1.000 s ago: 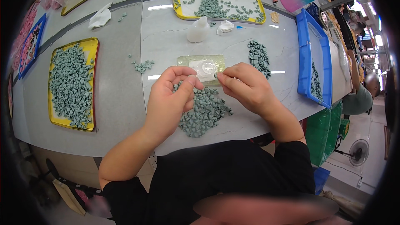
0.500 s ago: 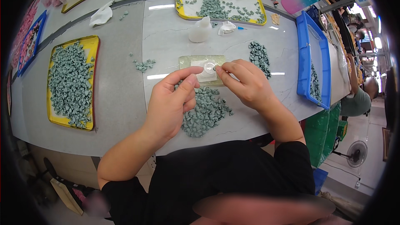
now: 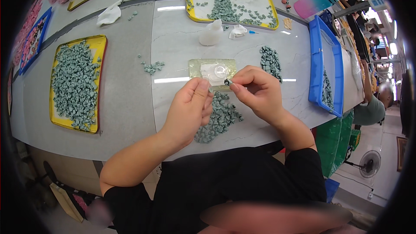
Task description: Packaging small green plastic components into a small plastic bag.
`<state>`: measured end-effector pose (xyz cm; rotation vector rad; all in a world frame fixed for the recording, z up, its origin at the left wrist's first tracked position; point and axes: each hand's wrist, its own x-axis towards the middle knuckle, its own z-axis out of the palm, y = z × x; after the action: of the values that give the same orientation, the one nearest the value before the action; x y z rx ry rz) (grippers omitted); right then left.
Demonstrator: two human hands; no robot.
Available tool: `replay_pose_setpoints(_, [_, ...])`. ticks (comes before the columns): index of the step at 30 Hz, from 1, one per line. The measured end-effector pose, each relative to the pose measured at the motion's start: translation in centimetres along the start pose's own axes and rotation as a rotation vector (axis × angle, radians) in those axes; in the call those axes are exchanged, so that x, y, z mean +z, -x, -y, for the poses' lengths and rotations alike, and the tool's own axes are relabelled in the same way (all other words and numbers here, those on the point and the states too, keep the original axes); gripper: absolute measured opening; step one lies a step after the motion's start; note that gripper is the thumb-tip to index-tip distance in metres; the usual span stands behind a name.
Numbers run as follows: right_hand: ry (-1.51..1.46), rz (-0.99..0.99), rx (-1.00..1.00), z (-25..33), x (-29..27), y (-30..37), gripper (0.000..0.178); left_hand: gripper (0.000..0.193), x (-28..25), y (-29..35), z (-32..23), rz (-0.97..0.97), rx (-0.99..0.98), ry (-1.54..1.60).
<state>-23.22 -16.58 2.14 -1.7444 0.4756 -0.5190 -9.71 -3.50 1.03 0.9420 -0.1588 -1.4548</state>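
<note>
My right hand [image 3: 261,94] pinches a small grey-green piece [image 3: 228,82] with a dark spot between thumb and fingertips. Just left of it, my left hand [image 3: 189,109] is closed, thumb against forefinger. A bit of another grey-green piece [image 3: 211,89] shows at its fingertips. Beyond both hands lies a yellowish translucent pad [image 3: 196,63] bearing white paper and a small round clear dish [image 3: 220,70]. Between my forearms a heap of grey-green pieces [image 3: 219,119] is spread on the table, partly covered by my left hand.
Yellow-rimmed trays of similar pieces stand at left [image 3: 102,52] and far side [image 3: 190,15]. A white squeeze bottle [image 3: 211,34] and crumpled tissue [image 3: 238,31] lie beyond the pad. At right are a dark-green pile [image 3: 270,63], blue bin [image 3: 315,60] and tumbler [image 3: 315,1].
My left hand has moved slightly right, and its fingers have gone from loosely curled to pinched together. The right hand has drawn slightly toward me; its piece now shows a dark spot.
</note>
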Motion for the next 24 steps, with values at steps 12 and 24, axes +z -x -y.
replay_pose_setpoints(12, [0.570, 0.027, -0.716, -0.2, 1.0, -0.3, 0.028, 0.028, 0.1, 0.1, 0.2, 0.018, -0.055, -0.015])
replay_pose_setpoints(24, [0.671, 0.035, -0.920, -0.8, 1.9, 0.1, 0.028, 0.027, 0.4, 0.9, 0.9, -0.020, 0.114, -0.143])
